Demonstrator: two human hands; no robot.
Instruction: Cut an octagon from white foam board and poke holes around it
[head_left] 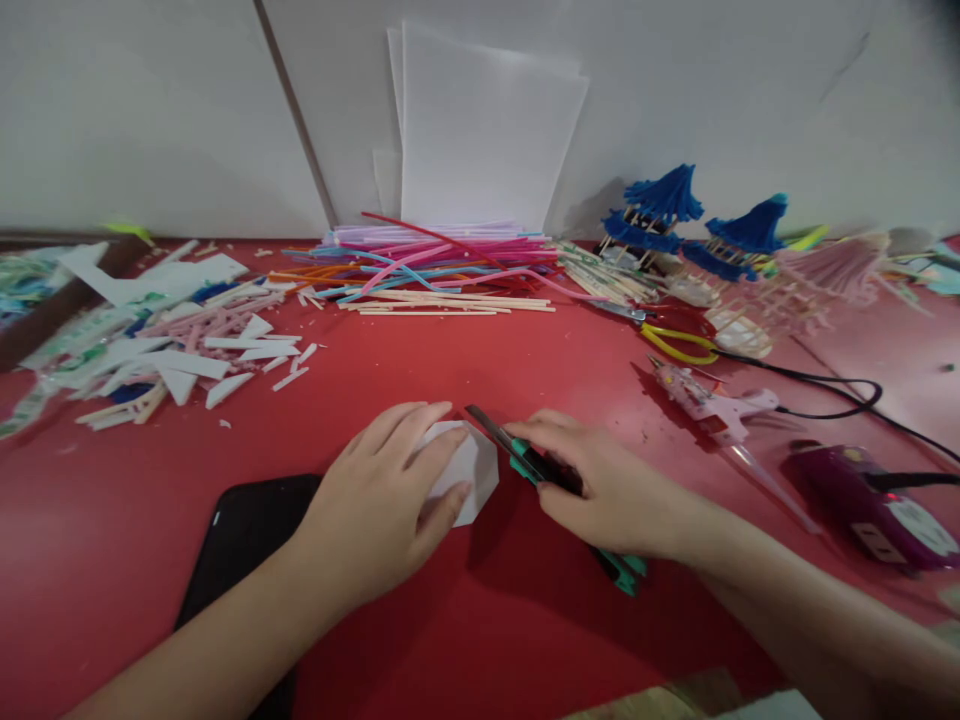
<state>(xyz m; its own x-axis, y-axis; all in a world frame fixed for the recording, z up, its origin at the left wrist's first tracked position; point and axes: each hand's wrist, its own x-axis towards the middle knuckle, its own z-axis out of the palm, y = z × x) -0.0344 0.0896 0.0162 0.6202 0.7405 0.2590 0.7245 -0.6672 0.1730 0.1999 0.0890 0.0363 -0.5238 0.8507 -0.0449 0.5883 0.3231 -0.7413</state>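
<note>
Tabletop (pixel 360 370) red. Nearest: dark flat phone-like slab (pixel 240 540), partly under the left forearm. Left hand (pixel 382 480) lies over a small white faceted piece (pixel 480 475); grip clamped on it, fingers across its top, thumb on its near side. Piece sits at the middle, between the hands. Right hand (pixel 592 480) has its grip closed round a black-and-green cutter (pixel 536 462); blade extended, pointing away and leftward, just beside the piece's far right edge. Blade contact: cannot tell.

Right side: maroon power block (pixel 874 505), small light lit; next to it, pale pink glue gun (pixel 701 395). Beyond, a yellow-handled tool (pixel 679 343).

Left side: heap of white offcuts (pixel 180 362) mixed with pink and blue bits.

Far: pale sticks (pixel 450 301), then bundled coloured stems (pixel 450 250). Far right, two blue-roofed models (pixel 664 205) and a pink one (pixel 836 270). Farthest: white sheets (pixel 491 125) leaning on the pale wall (pixel 150 110).
</note>
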